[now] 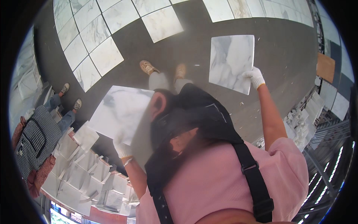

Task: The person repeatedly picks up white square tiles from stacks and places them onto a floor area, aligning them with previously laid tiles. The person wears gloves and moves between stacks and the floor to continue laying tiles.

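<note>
My right hand (256,77), in a white glove, grips a square white marble tile (231,61) with grey veins by its lower right edge. The thumb lies over the tile's face, and the tile is off to my right with its right edge showing. My left hand (122,146), also in a white glove, is closed on the near edge of a second white marble tile (121,108), which is tilted on my left side. A dark shape in the middle covers that tile's right part. The left fingers are partly blurred.
Rows of pale veined tiles (89,33) lie on the grey floor (149,50) ahead, and one tile (163,24) juts toward my feet. At left stands a person in a checked garment (39,130). Stacked tiles (80,173) fill the lower left; white rubble (298,123) lies at right.
</note>
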### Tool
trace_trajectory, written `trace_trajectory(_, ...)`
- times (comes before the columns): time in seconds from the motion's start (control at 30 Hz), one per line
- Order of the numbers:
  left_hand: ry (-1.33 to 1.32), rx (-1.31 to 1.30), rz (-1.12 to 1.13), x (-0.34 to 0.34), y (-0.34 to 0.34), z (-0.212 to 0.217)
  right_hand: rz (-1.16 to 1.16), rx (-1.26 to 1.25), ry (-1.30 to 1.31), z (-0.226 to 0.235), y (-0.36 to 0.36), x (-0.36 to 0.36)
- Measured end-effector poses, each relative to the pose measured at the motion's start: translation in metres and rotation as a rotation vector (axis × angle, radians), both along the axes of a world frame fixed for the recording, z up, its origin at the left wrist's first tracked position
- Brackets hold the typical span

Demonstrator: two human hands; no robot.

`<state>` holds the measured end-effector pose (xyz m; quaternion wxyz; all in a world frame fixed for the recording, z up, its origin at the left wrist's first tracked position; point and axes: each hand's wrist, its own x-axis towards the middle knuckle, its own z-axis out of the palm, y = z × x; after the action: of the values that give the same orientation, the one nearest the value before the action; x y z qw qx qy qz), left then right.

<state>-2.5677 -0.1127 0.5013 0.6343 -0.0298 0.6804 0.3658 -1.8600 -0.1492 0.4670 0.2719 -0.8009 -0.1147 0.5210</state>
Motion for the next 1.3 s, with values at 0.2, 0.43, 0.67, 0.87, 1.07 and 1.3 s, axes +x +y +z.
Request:
trace_trajectory(0.2,0.011,0.062,-0.012,-0.002,0.049,-0.076,0.102,-0.008,-0.168,-0.025,0.112,0.006)
trace_trajectory(0.43,0.194,0.084,-0.225,0.029,0.099,-0.093,0.175,-0.056,-0.225,-0.118,0.217,0.028)
trace_trajectory(0.67,0.265,-0.001,-0.087,0.114,0.138,-0.138,0.357,-0.036,-0.026,-0.249,0.316,0.058)
trace_trajectory(0.87,0.313,0.033,-0.337,0.183,0.167,-0.191,0.454,0.052,-0.086,-0.341,0.345,0.078)
trace_trajectory(1.07,0.028,-0.123,-0.006,0.250,0.195,-0.230,0.407,-0.083,-0.044,-0.384,0.379,0.085)
trace_trajectory(1.3,-0.024,-0.210,-0.104,0.284,0.182,-0.252,0.437,-0.023,0.006,-0.423,0.401,0.110)
